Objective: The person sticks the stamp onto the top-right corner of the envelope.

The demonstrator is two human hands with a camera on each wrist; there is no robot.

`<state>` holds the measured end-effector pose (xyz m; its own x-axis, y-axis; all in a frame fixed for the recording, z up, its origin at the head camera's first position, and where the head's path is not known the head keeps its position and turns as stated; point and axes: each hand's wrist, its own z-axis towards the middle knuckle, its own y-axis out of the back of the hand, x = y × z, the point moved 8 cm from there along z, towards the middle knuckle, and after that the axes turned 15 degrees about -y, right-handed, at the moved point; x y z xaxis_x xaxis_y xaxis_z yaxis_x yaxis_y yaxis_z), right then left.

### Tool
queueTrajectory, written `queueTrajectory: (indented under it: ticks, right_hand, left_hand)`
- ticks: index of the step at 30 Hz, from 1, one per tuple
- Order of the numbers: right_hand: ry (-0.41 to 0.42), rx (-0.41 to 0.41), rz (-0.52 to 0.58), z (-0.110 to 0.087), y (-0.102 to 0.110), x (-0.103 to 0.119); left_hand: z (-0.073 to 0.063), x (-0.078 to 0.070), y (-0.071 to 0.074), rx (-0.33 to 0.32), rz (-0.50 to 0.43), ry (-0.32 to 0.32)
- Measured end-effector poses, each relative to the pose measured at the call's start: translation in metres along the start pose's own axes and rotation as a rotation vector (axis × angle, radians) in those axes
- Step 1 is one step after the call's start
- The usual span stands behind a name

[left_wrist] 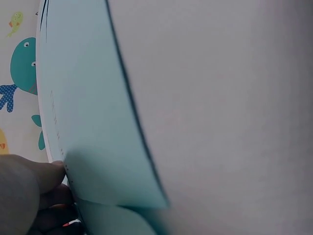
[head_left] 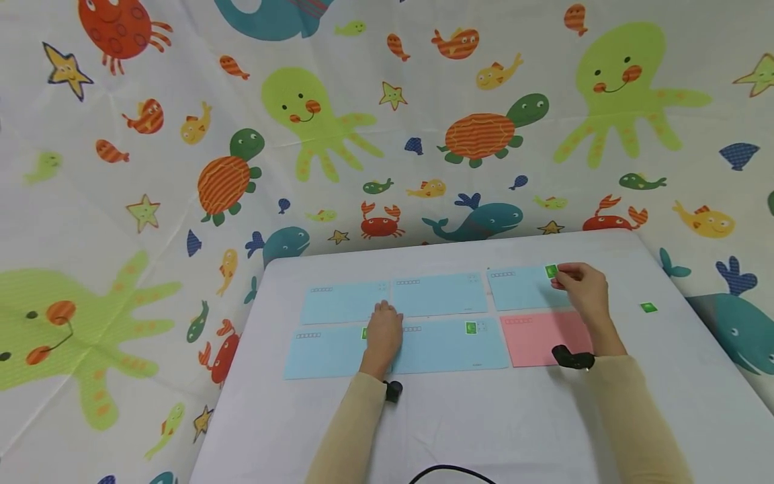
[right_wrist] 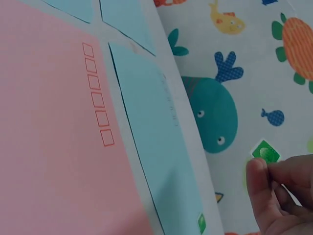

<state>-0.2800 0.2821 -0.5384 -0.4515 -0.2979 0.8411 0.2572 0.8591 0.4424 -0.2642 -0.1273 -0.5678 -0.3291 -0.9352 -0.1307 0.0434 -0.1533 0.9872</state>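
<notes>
My right hand [head_left: 585,292] pinches a small green stamp [right_wrist: 266,151] between thumb and fingertip, above the right end of the far-right blue envelope [head_left: 523,288]. Another green stamp [head_left: 551,271] lies on that envelope's upper right corner. My left hand [head_left: 384,336] rests on the near-left blue envelope [head_left: 326,356], its fingertips by the lower edge of the far-left blue envelope [head_left: 345,306]. A green stamp [head_left: 364,333] shows partly behind that hand. The near-middle blue envelope [head_left: 450,353] bears a green stamp [head_left: 471,328].
A pink envelope [head_left: 532,336] lies below the far-right blue one. Another blue envelope [head_left: 438,296] is at the back middle. One loose green stamp [head_left: 649,308] lies on the white table [head_left: 484,417] at the right. A black cable [head_left: 450,466] curves at the front edge.
</notes>
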Motion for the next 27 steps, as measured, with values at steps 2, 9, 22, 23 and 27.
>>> queueTrajectory:
  ticks: [2, 9, 22, 23, 27]
  right_hand:
    - [0.004, 0.014, 0.012, 0.0, -0.005, 0.003]
    - [0.002, 0.051, -0.003, 0.003, -0.025, 0.013]
    - [0.014, 0.111, -0.072, 0.008, -0.068, 0.027]
    - [0.032, 0.112, -0.077, 0.008, -0.072, 0.029]
    - [0.088, 0.123, -0.087, 0.009, -0.086, 0.033]
  left_hand:
    - [0.0, 0.0, 0.0, -0.002, 0.005, -0.003]
    - [0.001, 0.0, -0.001, -0.011, 0.029, -0.008]
    - [-0.001, -0.002, 0.004, -0.014, 0.034, -0.012]
    - [-0.001, -0.003, 0.005, -0.017, 0.043, -0.015]
    - [-0.003, -0.004, 0.007, -0.037, 0.066, -0.027]
